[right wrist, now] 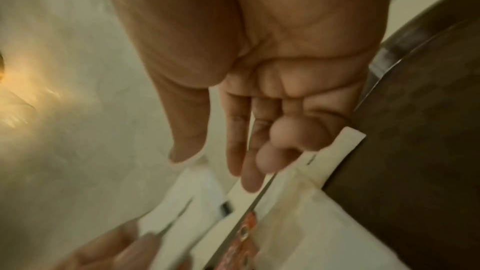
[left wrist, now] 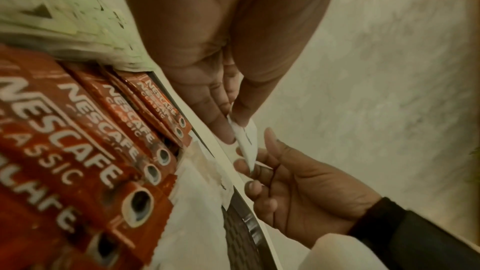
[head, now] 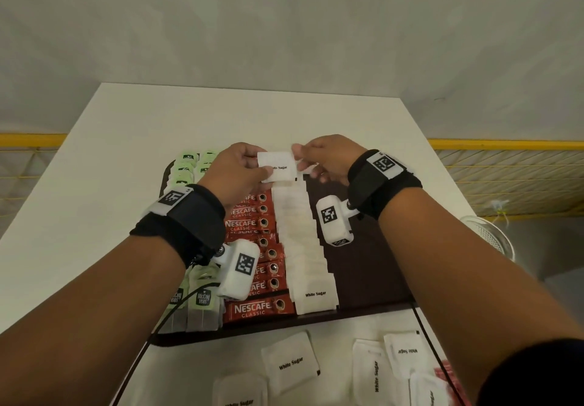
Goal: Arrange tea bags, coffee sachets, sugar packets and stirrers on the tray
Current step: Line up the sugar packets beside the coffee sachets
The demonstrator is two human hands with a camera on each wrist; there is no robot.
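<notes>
left hand (head: 235, 168) pinches sugar packet (head: 278, 167) over tray (head: 373, 266); right hand (head: 325, 159) beside.

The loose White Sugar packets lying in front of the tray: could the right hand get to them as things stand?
Probably not right away: the right hand is pinching a White Sugar packet together with the left hand, over the tray's far end. The loose packets lie uncovered, so once it lets go, the way looks free.
</notes>
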